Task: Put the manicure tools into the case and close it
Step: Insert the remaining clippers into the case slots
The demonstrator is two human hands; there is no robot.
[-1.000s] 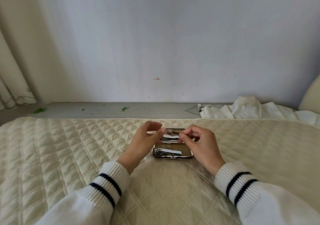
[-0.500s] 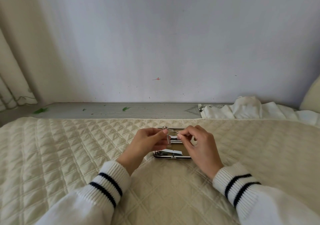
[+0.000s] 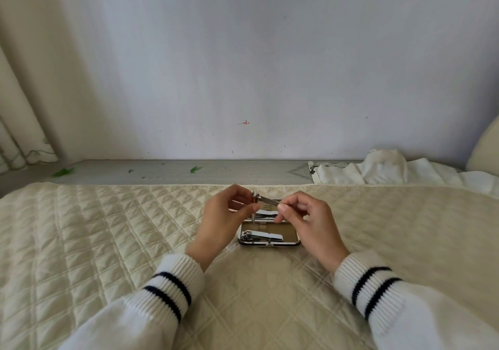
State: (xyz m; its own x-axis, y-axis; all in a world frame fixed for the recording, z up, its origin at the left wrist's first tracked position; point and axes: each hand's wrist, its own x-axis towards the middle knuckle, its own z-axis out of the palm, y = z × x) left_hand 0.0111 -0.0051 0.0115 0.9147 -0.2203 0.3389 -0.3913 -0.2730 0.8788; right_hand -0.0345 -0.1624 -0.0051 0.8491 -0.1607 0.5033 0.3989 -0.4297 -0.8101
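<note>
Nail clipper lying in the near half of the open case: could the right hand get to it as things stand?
Probably yes, once freed. The nail clipper lies uncovered in the open case, just below the right hand. But that hand and the left hand are both pinching a small metal tool above the case.

From where I watch, my left hand (image 3: 225, 218) and right hand (image 3: 307, 220) hide the far half of the open case (image 3: 270, 243), its tools too small to identify.

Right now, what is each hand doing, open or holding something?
Left hand: closed, pinching one end of a small metal nail clipper.
Right hand: closed, pinching the clipper's lever end above the open case.
</note>
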